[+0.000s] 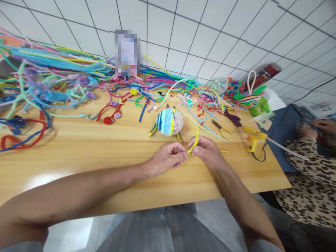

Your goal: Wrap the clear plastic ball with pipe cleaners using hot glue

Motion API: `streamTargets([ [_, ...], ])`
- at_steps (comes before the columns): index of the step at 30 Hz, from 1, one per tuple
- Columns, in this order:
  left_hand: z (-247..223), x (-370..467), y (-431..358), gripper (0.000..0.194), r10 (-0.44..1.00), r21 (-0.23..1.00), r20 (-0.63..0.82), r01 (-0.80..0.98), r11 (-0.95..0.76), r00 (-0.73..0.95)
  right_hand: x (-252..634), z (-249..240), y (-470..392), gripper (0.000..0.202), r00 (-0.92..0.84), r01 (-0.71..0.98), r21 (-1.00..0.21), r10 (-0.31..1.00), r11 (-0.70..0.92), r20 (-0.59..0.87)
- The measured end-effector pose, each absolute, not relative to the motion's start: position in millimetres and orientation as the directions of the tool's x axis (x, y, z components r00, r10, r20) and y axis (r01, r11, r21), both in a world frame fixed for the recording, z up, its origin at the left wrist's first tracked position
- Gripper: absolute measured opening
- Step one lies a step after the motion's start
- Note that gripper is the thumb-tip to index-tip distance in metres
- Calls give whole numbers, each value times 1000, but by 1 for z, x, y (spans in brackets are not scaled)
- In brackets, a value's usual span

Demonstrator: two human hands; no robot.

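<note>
At the far left, a tangle of coloured pipe cleaners (pixel 52 94) is spread along the back of the wooden table (pixel 126 140). Next, a red looped piece (pixel 98 114) is seen lying in front of it, dotted with buttons. Toward the middle, a ball (pixel 165 121) wrapped in blue stripes on one side is propped on dark legs tipped with yellow. Just in front of it, the lower end of a yellow pipe cleaner (pixel 196 137) is pinched between the fingertips of the left hand (pixel 170 155); its bent length is gripped by the right hand (pixel 206 149), above the table. Farther right, pliers (pixel 222 130) are laid down near a yellow glue gun (pixel 254 138), and beyond the table's edge a leopard-print sleeve (pixel 299 154) is seen.
</note>
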State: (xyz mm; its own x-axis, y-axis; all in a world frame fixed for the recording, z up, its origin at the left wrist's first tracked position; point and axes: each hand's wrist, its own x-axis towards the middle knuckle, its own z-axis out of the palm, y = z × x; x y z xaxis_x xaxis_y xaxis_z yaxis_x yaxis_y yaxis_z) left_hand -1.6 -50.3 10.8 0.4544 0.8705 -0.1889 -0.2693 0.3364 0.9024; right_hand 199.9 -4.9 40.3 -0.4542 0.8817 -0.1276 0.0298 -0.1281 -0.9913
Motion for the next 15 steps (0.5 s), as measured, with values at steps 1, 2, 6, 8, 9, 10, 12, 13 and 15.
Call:
streamTargets([
  [1, 11, -2, -50, 45, 866, 903, -189, -264, 338, 463, 200, 39, -5, 44, -446, 50, -992, 886, -118, -128],
  [2, 12, -2, -50, 44, 861, 903, -188, -262, 341, 473, 199, 38, -4, 43, -440, 61, -992, 889, -111, -126],
  [6, 16, -5, -50, 40, 847, 897, -177, -273, 348, 501, 198, 36, -2, 44, -453, 54, -991, 881, -124, -135],
  [8, 16, -6, -49, 39, 848, 901, -169, -271, 340, 502, 198, 36, -2, 44, -462, 60, -989, 875, -134, -146],
  [9, 16, -6, -49, 39, 850, 906, -164, -264, 331, 501, 197, 36, -2, 45, -464, 66, -988, 872, -137, -152],
  [10, 15, -6, -49, 39, 850, 912, -159, -255, 321, 502, 196, 36, -2, 45, -465, 71, -987, 871, -141, -158],
  [12, 13, -5, -49, 40, 848, 920, -150, -242, 308, 508, 195, 37, -2, 46, -465, 76, -985, 869, -152, -170],
  [13, 12, -5, -50, 41, 846, 922, -147, -240, 305, 512, 194, 37, -2, 46, -464, 72, -984, 869, -160, -175],
  [15, 11, -4, -50, 43, 835, 921, -142, -238, 309, 532, 194, 37, -2, 45, -453, 46, -982, 872, -186, -186],
])
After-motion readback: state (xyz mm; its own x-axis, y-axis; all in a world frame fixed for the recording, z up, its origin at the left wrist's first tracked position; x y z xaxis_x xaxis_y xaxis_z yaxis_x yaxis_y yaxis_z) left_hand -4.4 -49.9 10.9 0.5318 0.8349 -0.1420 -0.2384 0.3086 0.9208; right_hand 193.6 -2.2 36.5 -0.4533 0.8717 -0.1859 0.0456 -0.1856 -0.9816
